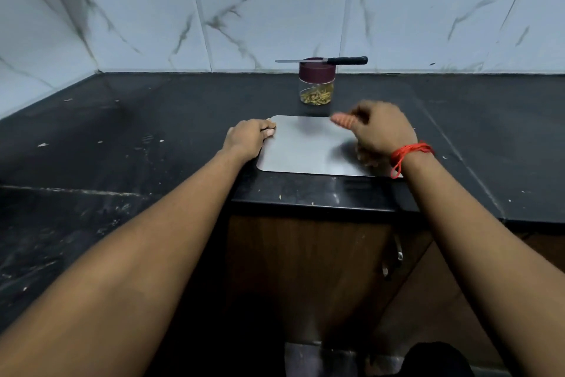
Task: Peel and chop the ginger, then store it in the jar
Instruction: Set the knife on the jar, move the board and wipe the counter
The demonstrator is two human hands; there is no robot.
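A flat steel chopping board (pixel 308 147) lies on the black counter near its front edge. My left hand (pixel 249 138) grips the board's far left corner, thumb on top. My right hand (pixel 377 129) is blurred above the board's right side, thumb stuck out to the left and fingers curled under; what lies beneath them is hidden. Behind the board stands a clear jar (pixel 316 92) with a maroon lid (pixel 317 70) on it and chopped ginger inside. A black-handled knife (pixel 324 60) lies flat across the lid, blade pointing left.
The black stone counter (pixel 153 132) runs left around a corner and carries small scraps. Marble-look wall tiles (pixel 275 9) rise just behind the jar. Below the counter's front edge is a wooden cabinet door (pixel 305 269) with a handle.
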